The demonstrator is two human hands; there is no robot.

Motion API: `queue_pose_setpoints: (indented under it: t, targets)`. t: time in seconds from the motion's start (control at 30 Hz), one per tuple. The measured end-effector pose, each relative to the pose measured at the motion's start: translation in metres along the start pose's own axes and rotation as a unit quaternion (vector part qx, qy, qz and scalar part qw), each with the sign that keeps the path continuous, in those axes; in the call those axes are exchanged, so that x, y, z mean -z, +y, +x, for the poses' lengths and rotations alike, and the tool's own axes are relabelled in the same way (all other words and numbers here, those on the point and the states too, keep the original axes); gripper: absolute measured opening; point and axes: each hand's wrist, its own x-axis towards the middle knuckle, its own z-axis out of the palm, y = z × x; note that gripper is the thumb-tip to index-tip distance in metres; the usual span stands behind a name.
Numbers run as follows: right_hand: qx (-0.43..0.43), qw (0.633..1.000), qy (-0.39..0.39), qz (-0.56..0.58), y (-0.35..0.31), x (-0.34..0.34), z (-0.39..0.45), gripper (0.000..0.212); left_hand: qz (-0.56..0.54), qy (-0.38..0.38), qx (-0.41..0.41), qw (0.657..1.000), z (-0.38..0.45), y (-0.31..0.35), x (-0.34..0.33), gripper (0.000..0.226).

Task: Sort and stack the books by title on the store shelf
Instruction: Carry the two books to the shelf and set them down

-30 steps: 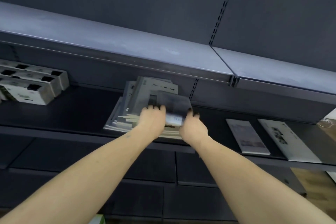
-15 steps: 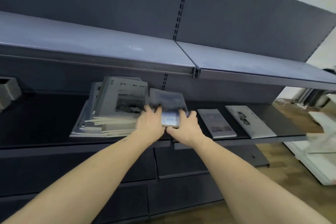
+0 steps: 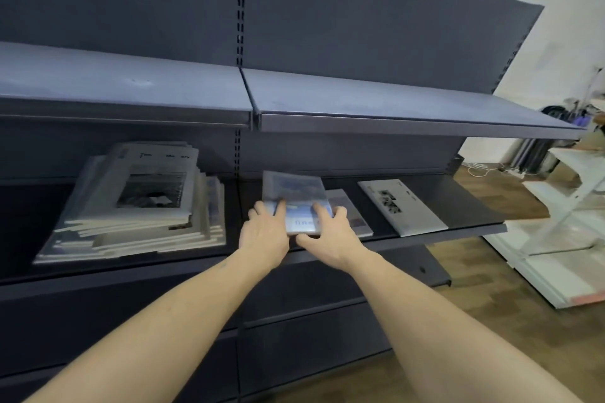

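Leftmost, a stack (image 3: 131, 206) of pale grey books lies flat on the dark shelf (image 3: 471, 206), fanned so that the lower copies stick out at the front and right; the top cover bears a dark photo and a line of title lettering (too blurred to read). Just right of the stack stands the slotted upright (image 3: 238, 154) between the two shelf bays.

Next comes the book (image 3: 294, 193), a small one with a blue-grey cover and blue lettering near its front edge, held low over the shelf just past the upright. Both hands grip it at its near end and sit close together: the left hand (image 3: 263, 232) takes the near left corner with its fingers on the cover, and the right hand (image 3: 329, 235) takes the near right corner, fingers curled over the top and thumb along the front edge. Whether the book's far end touches the shelf I cannot tell.

Under its right edge, partly covered, lies a second book (image 3: 350, 216) with a pale cover. Further right, apart from it, a white book (image 3: 402, 206) with black marks lies flat and askew on the shelf.
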Motion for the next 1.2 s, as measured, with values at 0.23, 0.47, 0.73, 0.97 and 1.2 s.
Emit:
queue_pose_setpoints:
  t: [0.23, 0.47, 0.73, 0.97, 1.2]
  targets:
    - [0.044, 0.999, -0.01, -0.006, 0.077, 0.034, 0.008, 0.089, 0.014, -0.013, 0.035, 0.999, 0.011, 0.073, -0.02, 0.072]
    - [0.061, 0.997, -0.043, -0.034, 0.142, 0.053, 0.017, 0.078, 0.025, -0.038, 0.07, 0.997, 0.014, 0.134, -0.046, 0.074]
    - [0.069, 0.996, -0.054, -0.011, 0.182, 0.057, 0.043, 0.075, 0.02, -0.083, 0.086, 0.993, 0.032, 0.162, -0.071, 0.076]
    - [0.056, 0.997, -0.045, -0.034, 0.195, 0.057, 0.067, 0.069, -0.039, -0.1, 0.085, 0.991, 0.067, 0.162, -0.089, 0.07]
    - [0.046, 0.995, -0.042, -0.081, 0.211, 0.041, 0.093, 0.063, -0.059, -0.111, 0.079, 0.989, 0.089, 0.155, -0.109, 0.075]
